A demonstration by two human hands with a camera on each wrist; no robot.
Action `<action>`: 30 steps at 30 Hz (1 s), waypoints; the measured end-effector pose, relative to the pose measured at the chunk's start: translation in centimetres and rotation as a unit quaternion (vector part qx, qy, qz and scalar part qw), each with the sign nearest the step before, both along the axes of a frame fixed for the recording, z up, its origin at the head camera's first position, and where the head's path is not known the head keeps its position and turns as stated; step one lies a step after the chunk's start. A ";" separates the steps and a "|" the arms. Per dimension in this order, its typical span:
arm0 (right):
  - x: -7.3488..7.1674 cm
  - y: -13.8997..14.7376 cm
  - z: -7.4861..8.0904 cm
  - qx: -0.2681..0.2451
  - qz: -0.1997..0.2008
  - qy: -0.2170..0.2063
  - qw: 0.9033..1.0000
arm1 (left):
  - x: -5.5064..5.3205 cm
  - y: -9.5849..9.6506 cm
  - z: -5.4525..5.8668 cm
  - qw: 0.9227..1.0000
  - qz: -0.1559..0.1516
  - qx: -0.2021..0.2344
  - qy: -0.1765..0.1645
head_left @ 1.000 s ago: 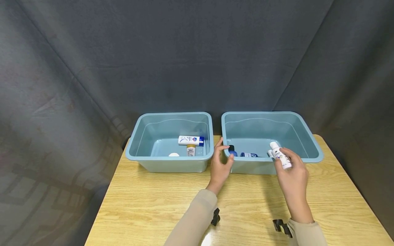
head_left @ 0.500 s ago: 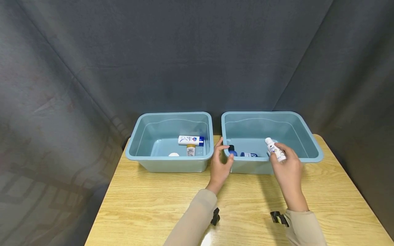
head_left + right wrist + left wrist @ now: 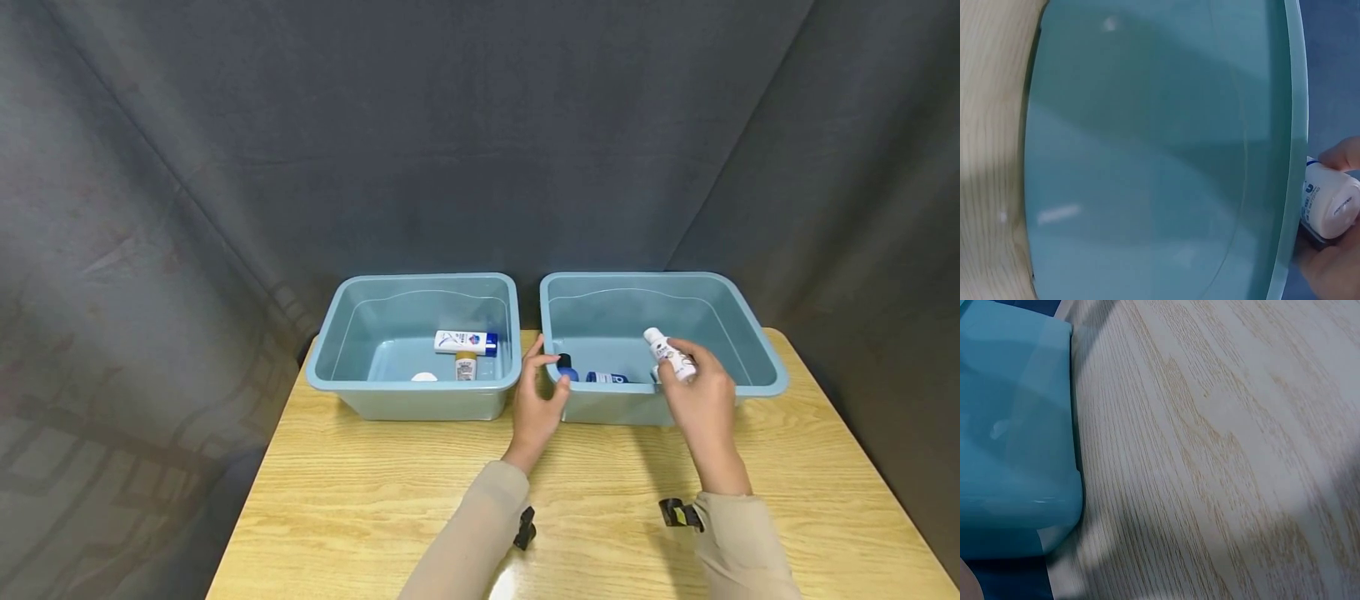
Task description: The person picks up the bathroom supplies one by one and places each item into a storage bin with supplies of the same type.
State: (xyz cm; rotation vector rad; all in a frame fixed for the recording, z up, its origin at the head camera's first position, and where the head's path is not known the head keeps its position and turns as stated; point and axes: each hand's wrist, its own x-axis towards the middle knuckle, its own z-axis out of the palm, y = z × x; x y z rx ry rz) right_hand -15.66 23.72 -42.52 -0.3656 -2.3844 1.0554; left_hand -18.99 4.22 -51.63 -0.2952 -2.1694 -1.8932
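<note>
My right hand (image 3: 701, 396) holds a small white Dove bottle (image 3: 671, 357) between thumb and fingers, tilted over the near side of the right blue plastic bin (image 3: 630, 312). In the right wrist view the base of the bottle (image 3: 1335, 209) shows past the bin's rim. My left hand (image 3: 535, 417) grips that bin's near left corner, thumb on the front rim and fingers about the side. Close to it inside lie a blue bottle with a black cap (image 3: 566, 369) and a dark blue container with a white label (image 3: 607, 377). A pale thing under the right hand is mostly hidden.
A matching blue bin (image 3: 390, 312) stands to the left. In it lie a white bottle with a blue cap (image 3: 461, 342), a small yellow-capped bottle (image 3: 466, 367) and a white round thing (image 3: 423, 377). Both bins stand on a wooden table (image 3: 360, 492) before a dark grey curtain (image 3: 450, 150).
The right hand has moved a little left and farther over the right bin, carrying the Dove bottle, which has turned slightly. The left hand stays at the bin's corner.
</note>
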 end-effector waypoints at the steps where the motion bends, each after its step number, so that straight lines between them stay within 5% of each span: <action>1: -0.1 0.1 0.1 0.003 0.000 -0.002 1.000 | 0.0 0.0 0.0 1.000 0.000 0.001 0.001; 13: -1.3 1.3 0.2 0.021 0.011 -0.042 0.999 | -0.1 0.1 0.0 1.000 0.002 0.002 0.000; 30: -3.0 3.1 0.4 0.105 0.085 -0.102 0.986 | 0.0 0.1 -0.1 1.000 0.006 0.004 0.002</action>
